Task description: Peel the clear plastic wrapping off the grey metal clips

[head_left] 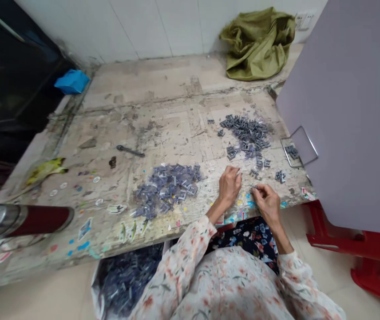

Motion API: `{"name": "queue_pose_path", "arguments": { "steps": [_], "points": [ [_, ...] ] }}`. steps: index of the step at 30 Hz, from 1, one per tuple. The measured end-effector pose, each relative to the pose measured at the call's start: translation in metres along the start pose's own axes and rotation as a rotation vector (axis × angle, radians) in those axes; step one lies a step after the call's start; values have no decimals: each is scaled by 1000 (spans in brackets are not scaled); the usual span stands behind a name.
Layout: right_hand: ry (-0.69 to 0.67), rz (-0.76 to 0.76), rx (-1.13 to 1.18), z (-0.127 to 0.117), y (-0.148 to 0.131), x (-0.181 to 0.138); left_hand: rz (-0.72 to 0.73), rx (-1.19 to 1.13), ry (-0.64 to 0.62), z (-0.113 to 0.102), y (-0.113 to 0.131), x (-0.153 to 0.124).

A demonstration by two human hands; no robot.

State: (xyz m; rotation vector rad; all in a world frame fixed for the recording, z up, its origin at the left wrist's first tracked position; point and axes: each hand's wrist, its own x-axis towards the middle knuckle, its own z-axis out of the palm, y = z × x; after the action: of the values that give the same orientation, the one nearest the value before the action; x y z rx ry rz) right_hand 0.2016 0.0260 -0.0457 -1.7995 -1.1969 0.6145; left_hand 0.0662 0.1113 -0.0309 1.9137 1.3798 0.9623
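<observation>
My left hand (pixel 229 184) rests near the front edge of a worn table (pixel 163 98), fingers curled, beside a heap of small grey parts in clear wrappers (pixel 166 186). My right hand (pixel 267 201) sits close by, its fingers pinched on a small grey piece that is too small to name. A loose pile of bare grey metal parts (pixel 248 133) lies just beyond both hands, with a few strays (pixel 279 176) near the right hand.
A maroon flask (pixel 20 220) lies at the table's left front. A small dark tool (pixel 130 151) lies mid-table, an olive bag (pixel 258 42) at the back, a blue cloth (pixel 72 81) at left. A grey panel (pixel 350 106) stands at right over red stools (pixel 359 244). A bag of parts (pixel 126 278) sits below.
</observation>
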Motion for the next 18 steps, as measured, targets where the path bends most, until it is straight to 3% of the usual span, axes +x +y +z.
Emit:
{"name": "queue_pose_path", "arguments": {
  "steps": [5, 8, 11, 14, 16, 18],
  "points": [
    [-4, -16, -108, 0, -2, -5, -3, 211, -44, 40, 6, 48],
    [-84, -62, -161, -6, -3, -6, 16, 212, -61, 50, 2, 61],
    [-139, -261, -236, -19, -1, -7, 2, 73, 0, 39, -6, 59],
    [-232, -505, -390, -29, 4, -6, -73, -175, 60, 16, -13, 39],
    [-305, -605, -466, -30, 8, -4, -191, -389, 4, -1, -13, 18],
    [-309, -652, -485, -26, 10, -1, -416, -652, -88, -14, -10, -5]
  ]
}}
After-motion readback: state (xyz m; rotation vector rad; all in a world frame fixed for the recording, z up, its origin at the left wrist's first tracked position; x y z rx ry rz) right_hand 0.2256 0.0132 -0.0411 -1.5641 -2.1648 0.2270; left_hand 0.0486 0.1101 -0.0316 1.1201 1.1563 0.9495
